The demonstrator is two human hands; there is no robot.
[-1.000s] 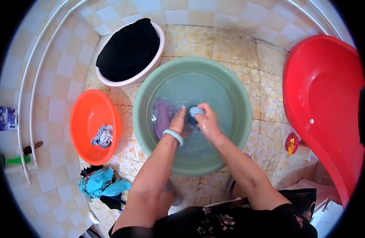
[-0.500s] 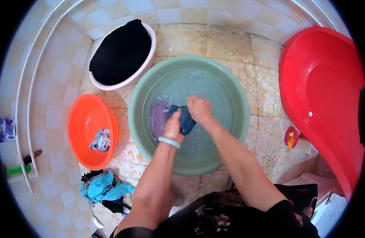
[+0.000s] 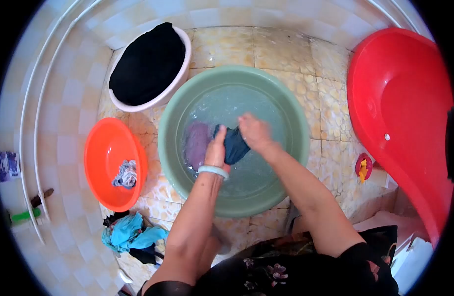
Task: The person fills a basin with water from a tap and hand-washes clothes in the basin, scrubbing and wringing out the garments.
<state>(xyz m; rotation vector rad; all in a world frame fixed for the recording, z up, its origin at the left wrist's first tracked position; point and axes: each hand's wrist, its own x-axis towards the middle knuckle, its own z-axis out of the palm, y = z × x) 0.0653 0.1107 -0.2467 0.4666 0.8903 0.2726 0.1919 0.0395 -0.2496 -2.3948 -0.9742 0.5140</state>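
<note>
I see the right hand's [image 3: 255,134] fingers clamped on the dark cloth [image 3: 236,147] inside the green tub [image 3: 165,158]. The left hand [image 3: 216,152] touches it; I cannot tell whether those fingers grip. Purple cloth [image 3: 197,143] lies alongside.

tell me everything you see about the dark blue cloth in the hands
The dark blue cloth looks like soft, plain fabric, seemingly wet, bunched and creased; its full shape is unclear. The left hand and blurred right hand hold it within the green basin, beside a purple cloth. Whether it touches the water is hard to tell.
</note>
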